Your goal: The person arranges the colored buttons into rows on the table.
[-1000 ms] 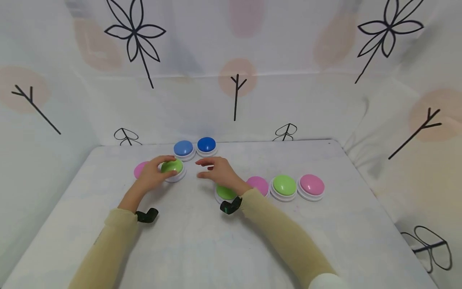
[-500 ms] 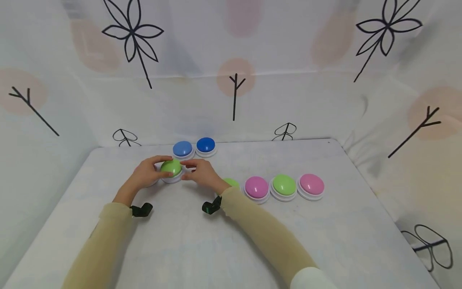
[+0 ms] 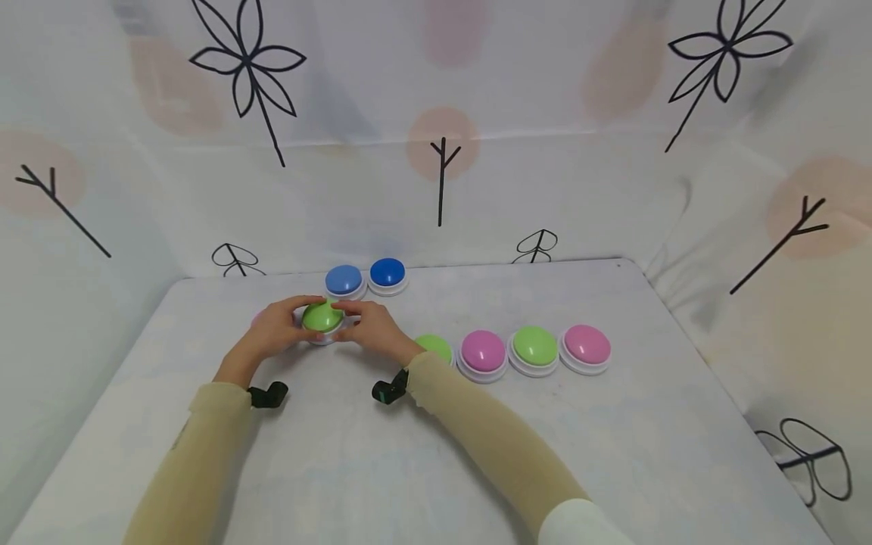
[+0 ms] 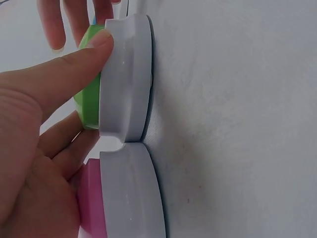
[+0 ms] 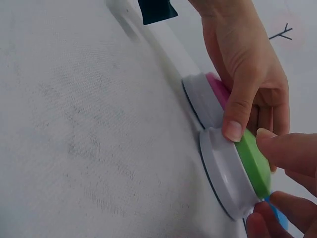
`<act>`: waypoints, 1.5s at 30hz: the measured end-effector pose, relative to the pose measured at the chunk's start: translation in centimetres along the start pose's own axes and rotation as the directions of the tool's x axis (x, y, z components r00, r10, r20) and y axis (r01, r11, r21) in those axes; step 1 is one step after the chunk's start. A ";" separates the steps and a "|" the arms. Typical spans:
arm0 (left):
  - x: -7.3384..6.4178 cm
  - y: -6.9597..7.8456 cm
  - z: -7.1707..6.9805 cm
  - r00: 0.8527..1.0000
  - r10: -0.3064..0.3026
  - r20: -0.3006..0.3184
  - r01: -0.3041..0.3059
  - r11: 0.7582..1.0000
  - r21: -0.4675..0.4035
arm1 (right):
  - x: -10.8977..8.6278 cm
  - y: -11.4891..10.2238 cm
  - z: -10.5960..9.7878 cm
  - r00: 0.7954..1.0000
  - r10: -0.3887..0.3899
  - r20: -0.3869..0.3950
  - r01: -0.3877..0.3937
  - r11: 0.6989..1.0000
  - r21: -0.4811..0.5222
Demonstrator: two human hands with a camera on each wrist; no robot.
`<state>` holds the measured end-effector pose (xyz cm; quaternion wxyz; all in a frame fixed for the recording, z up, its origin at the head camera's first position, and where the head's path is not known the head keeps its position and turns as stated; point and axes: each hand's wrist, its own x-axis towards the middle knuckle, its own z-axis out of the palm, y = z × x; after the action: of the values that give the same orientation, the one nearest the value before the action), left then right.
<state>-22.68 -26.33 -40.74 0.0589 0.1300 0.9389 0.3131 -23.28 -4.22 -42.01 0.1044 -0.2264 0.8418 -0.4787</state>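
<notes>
A green push button [image 3: 319, 318] with a white base sits on the white table between both hands. My left hand [image 3: 274, 328] grips it from the left, its thumb on the near rim and its fingers on the far side. From the right, my right hand [image 3: 375, 327] holds the same button with thumb and fingertips. A pink push button [image 4: 92, 198] stands against the green one, mostly covered by the left hand in the head view. Just behind are a light blue push button [image 3: 344, 279] and a dark blue push button [image 3: 387, 272].
To the right runs a row: a green button [image 3: 436, 347] partly behind the right wrist, a pink button [image 3: 484, 350], another green button [image 3: 535, 345] and another pink button [image 3: 587, 344]. A patterned cloth [image 3: 381, 197] rises behind the table.
My right hand has moved left from beside the dark blue button's front to the green push button and taken hold of it. My left hand stays on that button.
</notes>
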 end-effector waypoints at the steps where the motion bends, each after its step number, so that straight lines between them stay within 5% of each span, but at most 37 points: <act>1: 0.0 0.1 0.0 1.000 0.001 0.003 -0.001 1.000 -0.004 | 0.0 0.0 0.0 1.000 -0.003 0.000 0.003 1.000 -0.003; 11: -0.1 0.0 -0.1 0.999 0.044 0.013 -0.044 0.999 -0.016 | 0.0 0.0 0.0 1.000 0.013 0.028 -0.012 0.999 -0.037; 32: -0.6 1.2 0.4 0.999 0.053 -0.007 -0.054 0.996 -0.066 | -0.8 0.3 -0.1 0.996 0.078 -0.048 -0.074 0.994 0.078; 45: -1.3 1.4 1.0 0.995 0.096 -0.019 -0.098 0.980 -0.175 | -1.4 0.0 -0.4 0.992 0.087 -0.091 -0.084 0.996 0.031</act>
<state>-20.97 -25.01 -40.62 0.0501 0.1684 0.9004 0.3980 -22.14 -3.26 -41.83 0.0888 -0.1664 0.8480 -0.4953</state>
